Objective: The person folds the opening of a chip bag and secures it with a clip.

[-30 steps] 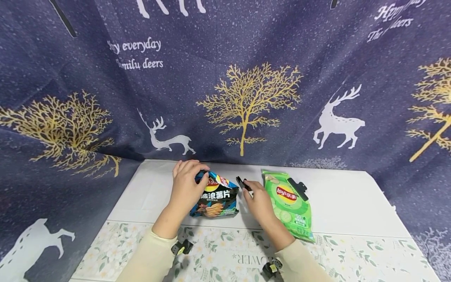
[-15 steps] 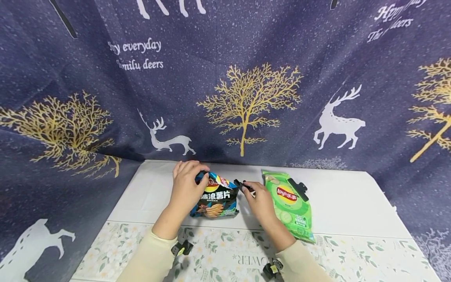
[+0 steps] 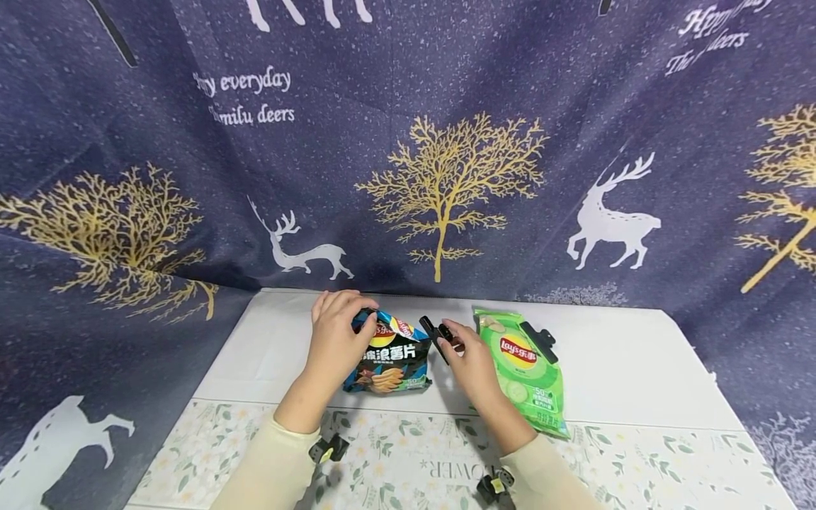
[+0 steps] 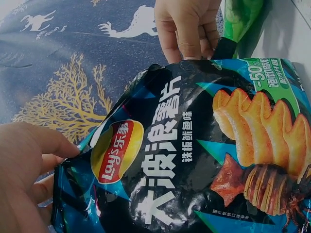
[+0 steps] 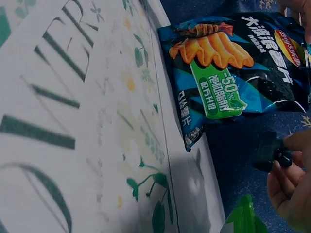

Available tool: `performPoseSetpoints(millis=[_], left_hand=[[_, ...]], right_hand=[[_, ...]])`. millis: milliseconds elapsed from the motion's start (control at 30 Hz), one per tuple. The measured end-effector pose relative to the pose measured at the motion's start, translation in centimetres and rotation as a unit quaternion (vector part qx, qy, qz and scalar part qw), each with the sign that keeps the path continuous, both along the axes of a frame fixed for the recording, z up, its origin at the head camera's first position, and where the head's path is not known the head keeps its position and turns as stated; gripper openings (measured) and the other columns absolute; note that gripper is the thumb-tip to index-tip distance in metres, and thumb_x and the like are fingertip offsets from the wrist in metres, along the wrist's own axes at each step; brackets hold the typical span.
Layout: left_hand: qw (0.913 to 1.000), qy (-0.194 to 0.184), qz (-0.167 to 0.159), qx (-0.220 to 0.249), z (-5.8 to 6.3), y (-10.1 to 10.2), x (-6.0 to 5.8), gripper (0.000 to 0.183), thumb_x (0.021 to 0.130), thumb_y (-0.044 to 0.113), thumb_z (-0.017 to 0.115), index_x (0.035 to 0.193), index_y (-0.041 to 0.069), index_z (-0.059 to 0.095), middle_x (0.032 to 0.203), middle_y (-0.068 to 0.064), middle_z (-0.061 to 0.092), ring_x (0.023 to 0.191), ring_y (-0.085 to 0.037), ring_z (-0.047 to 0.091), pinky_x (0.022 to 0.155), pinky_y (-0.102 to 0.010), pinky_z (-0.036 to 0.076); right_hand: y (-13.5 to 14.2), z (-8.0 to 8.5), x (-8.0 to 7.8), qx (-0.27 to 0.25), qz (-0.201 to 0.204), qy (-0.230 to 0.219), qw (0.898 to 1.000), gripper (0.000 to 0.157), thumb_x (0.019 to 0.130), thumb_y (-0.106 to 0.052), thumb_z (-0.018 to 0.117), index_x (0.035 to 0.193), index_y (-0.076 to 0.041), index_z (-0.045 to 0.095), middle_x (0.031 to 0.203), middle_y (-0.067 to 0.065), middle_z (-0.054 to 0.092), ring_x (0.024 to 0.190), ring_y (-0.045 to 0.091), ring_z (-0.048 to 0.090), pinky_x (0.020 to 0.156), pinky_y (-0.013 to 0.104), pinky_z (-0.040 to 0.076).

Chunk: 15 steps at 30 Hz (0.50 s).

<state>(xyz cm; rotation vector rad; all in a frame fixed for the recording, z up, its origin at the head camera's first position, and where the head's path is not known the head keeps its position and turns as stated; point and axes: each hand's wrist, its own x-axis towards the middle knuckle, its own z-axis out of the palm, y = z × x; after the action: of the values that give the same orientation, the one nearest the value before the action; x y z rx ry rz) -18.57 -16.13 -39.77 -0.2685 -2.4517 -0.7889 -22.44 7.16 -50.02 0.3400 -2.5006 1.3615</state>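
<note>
A black and blue Lay's chip bag [image 3: 390,358] stands on the table, its top folded over to the front. My left hand [image 3: 339,340] grips the folded top at its left end, thumb in front, fingers behind. Between thumb and fingers of my right hand [image 3: 477,370] is a black bag clip [image 3: 428,327], close beside the right end of the fold. In the right wrist view the clip [image 5: 266,153] shows apart from the chip bag [image 5: 238,63]. The left wrist view has the left fingers [image 4: 46,145] at the bag's top corner.
Right of my right hand lies a green Lay's bag [image 3: 524,372] with another black clip [image 3: 540,343] on its upper right edge. A dark blue cloth [image 3: 497,85] with deer and trees hangs behind the white table [image 3: 625,368]. A floral mat [image 3: 663,460] covers the front.
The clip in my right hand first tilts toward the fold's right end, then turns more upright. My left hand and the black bag stay in place.
</note>
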Motion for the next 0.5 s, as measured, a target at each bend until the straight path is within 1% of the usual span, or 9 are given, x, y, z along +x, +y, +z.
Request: performPoseSetpoints(millis=[167, 333, 500], left_hand=[[1.0000, 0.000, 0.001, -0.002, -0.02, 0.01, -0.02, 0.012, 0.092, 0.012, 0.071, 0.103, 0.013, 0.076, 0.114, -0.009, 0.070, 0.124, -0.030, 0.057, 0.123, -0.057, 0.019], [1.0000, 0.001, 0.003, -0.003, -0.04, 0.00, -0.04, 0.012, 0.092, 0.012, 0.072, 0.103, 0.013, 0.076, 0.114, -0.008, 0.070, 0.124, -0.030, 0.057, 0.123, -0.057, 0.020], [1.0000, 0.001, 0.003, -0.003, -0.04, 0.01, -0.06, 0.012, 0.092, 0.012, 0.072, 0.103, 0.014, 0.076, 0.114, -0.008, 0.070, 0.123, -0.030, 0.057, 0.122, -0.057, 0.020]], right_hand=[[0.10, 0.17, -0.06, -0.026, 0.006, -0.031, 0.999, 0.047, 0.093, -0.017, 0.073, 0.138, -0.010, 0.061, 0.117, 0.013, 0.072, 0.095, 0.024, 0.070, 0.086, 0.039, 0.060], [0.21, 0.40, -0.06, -0.039, 0.019, -0.045, 0.998, 0.044, 0.093, -0.017, 0.073, 0.135, -0.010, 0.062, 0.122, 0.014, 0.071, 0.101, 0.026, 0.072, 0.091, 0.041, 0.059], [0.22, 0.59, -0.07, -0.058, 0.032, -0.049, 0.997, 0.039, 0.094, -0.015, 0.072, 0.132, -0.011, 0.064, 0.121, 0.013, 0.071, 0.101, 0.023, 0.072, 0.094, 0.040, 0.058]])
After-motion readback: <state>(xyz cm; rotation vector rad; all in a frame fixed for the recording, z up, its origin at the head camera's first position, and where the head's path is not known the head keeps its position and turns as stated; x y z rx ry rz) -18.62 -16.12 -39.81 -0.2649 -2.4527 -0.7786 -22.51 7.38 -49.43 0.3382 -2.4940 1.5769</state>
